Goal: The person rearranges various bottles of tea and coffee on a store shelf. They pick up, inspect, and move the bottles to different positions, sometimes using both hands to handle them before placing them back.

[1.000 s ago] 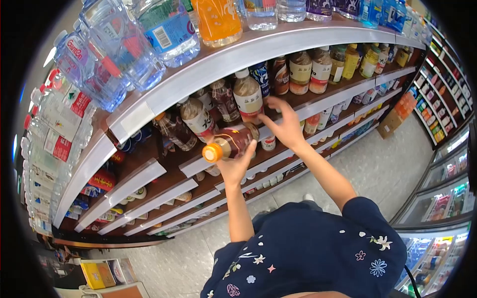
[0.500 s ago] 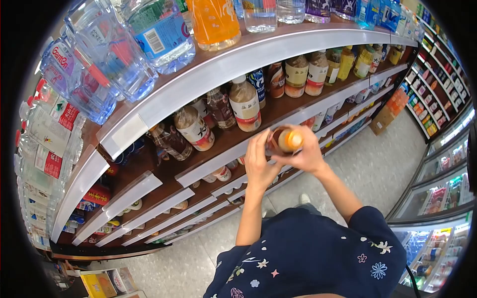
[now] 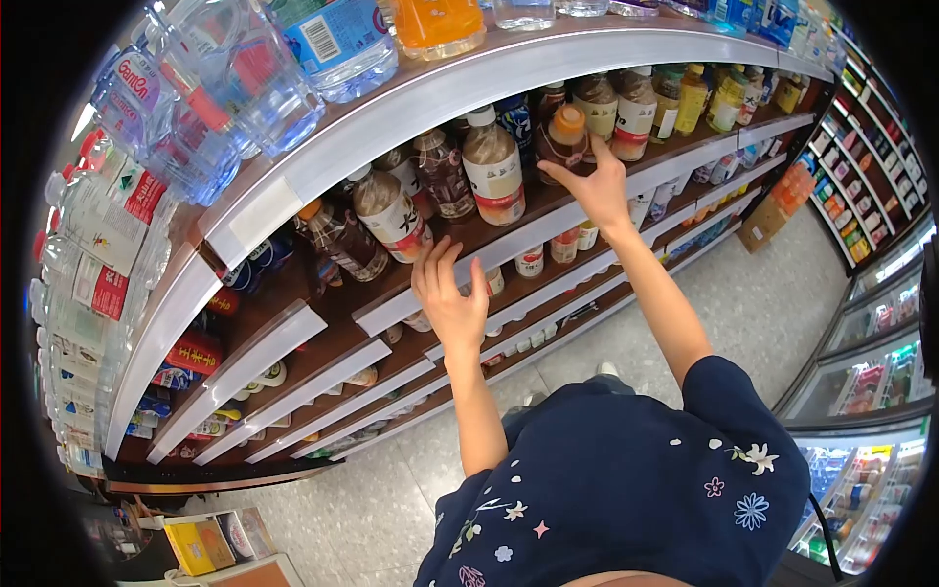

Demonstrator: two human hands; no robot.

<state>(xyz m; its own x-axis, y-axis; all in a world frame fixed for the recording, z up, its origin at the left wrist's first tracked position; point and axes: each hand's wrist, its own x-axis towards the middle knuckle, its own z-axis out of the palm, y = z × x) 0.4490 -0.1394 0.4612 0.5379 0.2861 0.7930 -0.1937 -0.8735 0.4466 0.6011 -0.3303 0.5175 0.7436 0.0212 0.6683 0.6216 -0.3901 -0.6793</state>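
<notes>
My right hand [image 3: 594, 188] is closed around a brown drink bottle [image 3: 564, 145] with an orange cap, upright at the front of the shelf. The thumb is on its near side and the fingers on its right. Open and with its fingers spread, my left hand [image 3: 452, 298] is at the shelf's front edge. Its fingertips are right by the foot of a white-labelled bottle [image 3: 388, 217] with a large black character. Between the two hands are a taller bottle [image 3: 492, 168] with a cream and red label and a dark brown bottle [image 3: 445, 176].
Large clear water bottles [image 3: 245, 83] crowd the top shelf behind a pale price rail [image 3: 430, 103]. More bottles fill the lower shelves. A cardboard box [image 3: 761, 225] stands on the floor [image 3: 685, 284] at the shelf's far end. Glass-doored coolers [image 3: 851, 382] line the right side.
The orange-capped bottle, held in both hands before the shelf, is now on it in my right hand's grip. My left hand has let go and moved left and down.
</notes>
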